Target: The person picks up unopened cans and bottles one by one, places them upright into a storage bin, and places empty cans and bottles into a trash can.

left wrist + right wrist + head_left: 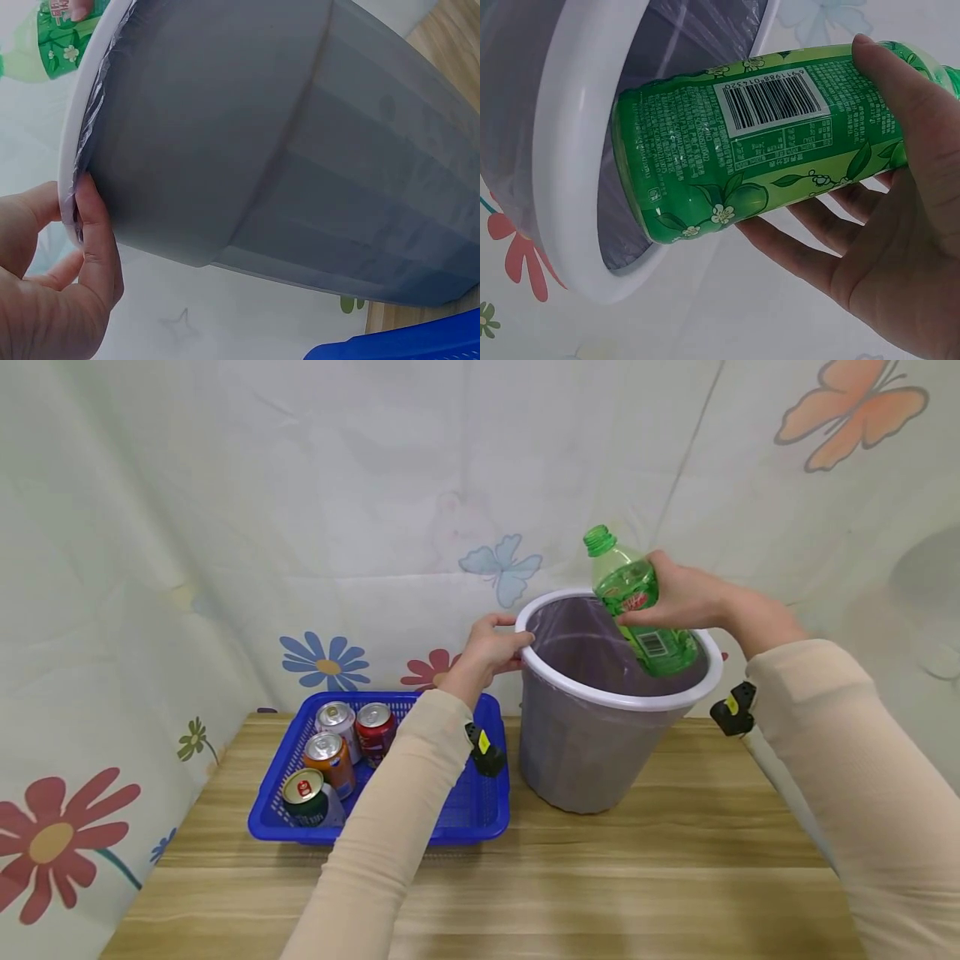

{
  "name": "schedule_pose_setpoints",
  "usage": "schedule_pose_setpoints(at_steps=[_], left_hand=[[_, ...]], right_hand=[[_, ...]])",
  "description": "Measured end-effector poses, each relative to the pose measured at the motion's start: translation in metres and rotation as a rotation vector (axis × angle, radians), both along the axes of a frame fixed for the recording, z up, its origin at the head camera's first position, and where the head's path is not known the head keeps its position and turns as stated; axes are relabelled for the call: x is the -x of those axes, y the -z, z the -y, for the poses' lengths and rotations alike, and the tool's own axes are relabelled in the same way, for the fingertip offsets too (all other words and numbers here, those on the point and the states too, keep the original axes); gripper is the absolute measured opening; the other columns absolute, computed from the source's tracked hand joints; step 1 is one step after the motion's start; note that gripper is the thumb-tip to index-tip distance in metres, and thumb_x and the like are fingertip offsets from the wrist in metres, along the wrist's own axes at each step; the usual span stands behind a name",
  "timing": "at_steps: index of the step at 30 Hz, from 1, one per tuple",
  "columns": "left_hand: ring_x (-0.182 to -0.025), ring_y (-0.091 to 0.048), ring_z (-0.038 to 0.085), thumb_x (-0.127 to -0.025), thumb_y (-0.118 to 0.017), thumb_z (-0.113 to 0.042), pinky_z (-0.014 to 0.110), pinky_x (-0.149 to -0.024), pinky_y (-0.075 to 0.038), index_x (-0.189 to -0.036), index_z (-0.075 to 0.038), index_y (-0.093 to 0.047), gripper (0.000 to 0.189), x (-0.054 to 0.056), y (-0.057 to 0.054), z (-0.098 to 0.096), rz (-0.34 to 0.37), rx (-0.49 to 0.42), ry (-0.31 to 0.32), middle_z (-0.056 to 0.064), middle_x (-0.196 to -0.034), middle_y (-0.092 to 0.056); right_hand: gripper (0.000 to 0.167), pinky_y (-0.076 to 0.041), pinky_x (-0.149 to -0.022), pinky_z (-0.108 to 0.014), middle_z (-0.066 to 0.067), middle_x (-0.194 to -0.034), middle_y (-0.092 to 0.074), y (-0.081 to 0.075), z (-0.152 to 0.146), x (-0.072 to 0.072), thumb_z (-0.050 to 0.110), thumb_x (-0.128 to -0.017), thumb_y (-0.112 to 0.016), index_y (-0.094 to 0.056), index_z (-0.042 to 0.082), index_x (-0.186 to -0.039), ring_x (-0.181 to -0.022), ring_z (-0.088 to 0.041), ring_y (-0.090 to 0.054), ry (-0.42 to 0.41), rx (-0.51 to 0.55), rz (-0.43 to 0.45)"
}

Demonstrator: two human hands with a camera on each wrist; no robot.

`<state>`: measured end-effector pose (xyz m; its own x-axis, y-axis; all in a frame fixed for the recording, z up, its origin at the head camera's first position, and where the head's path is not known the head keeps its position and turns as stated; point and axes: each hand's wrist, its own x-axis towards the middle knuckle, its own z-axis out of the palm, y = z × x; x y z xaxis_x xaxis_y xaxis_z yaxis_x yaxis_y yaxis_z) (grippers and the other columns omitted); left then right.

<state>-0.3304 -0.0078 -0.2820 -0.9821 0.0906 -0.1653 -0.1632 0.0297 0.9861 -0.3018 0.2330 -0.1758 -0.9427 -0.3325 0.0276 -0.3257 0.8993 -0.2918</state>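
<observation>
My right hand [686, 592] grips a green plastic bottle [628, 578] around its middle. The bottle leans, its green cap up to the left and its base inside the mouth of a grey trash can [592, 752]. In the right wrist view, the label's barcode [772, 101] faces the camera, and the bottle's base [634, 169] is at the white rim [555, 157]. With thumb inside and fingers outside, my left hand [491, 650] pinches the can's rim on its left side. A thin plastic liner [96, 112] shows under the rim in the left wrist view.
A blue plastic basket [468, 835] stands left of the can, holding several drink cans, among them an orange can [330, 760] and a dark red can [375, 731]. My left forearm crosses above it. Behind the wooden table [600, 877] hangs a white curtain [360, 527] with flowers and butterflies.
</observation>
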Motion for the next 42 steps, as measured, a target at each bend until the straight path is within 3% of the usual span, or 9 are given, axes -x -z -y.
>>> schedule_pose_setpoints(at_steps=[20,27,42], left_hand=[[-0.07,-0.065,0.02,-0.083,-0.068,-0.014,0.027,-0.065,-0.056,-0.124,-0.012,-0.047,0.046,-0.0012,0.0007,-0.0021,-0.012,0.015,-0.001,0.014,-0.101,-0.056],[-0.069,-0.064,0.02,-0.084,-0.067,-0.015,0.026,-0.064,-0.056,-0.124,-0.013,-0.046,0.046,-0.0006,-0.0005,-0.0026,-0.012,0.017,-0.004,0.013,-0.1,-0.057],[-0.067,-0.064,0.019,-0.083,-0.068,-0.013,0.028,-0.064,-0.056,-0.124,-0.012,-0.048,0.046,-0.0016,0.0,-0.0019,-0.007,0.003,-0.013,0.013,-0.099,-0.057]], right_hand=[[0.085,-0.041,-0.089,-0.054,-0.025,-0.116,-0.046,0.0045,-0.0001,-0.0006,0.035,-0.082,-0.066,-0.013,0.002,-0.139,-0.106,-0.039,-0.048,-0.04,0.018,0.052],[0.087,-0.039,-0.094,-0.056,-0.028,-0.133,-0.041,0.0034,-0.0016,-0.0021,0.04,-0.086,-0.06,-0.004,0.011,-0.146,-0.118,-0.044,-0.045,-0.058,0.027,0.098],[0.082,-0.032,-0.099,-0.059,-0.028,-0.138,-0.034,0.0048,-0.009,-0.0079,0.047,-0.089,-0.053,-0.006,0.012,-0.147,-0.126,-0.045,-0.034,-0.045,0.028,0.102]])
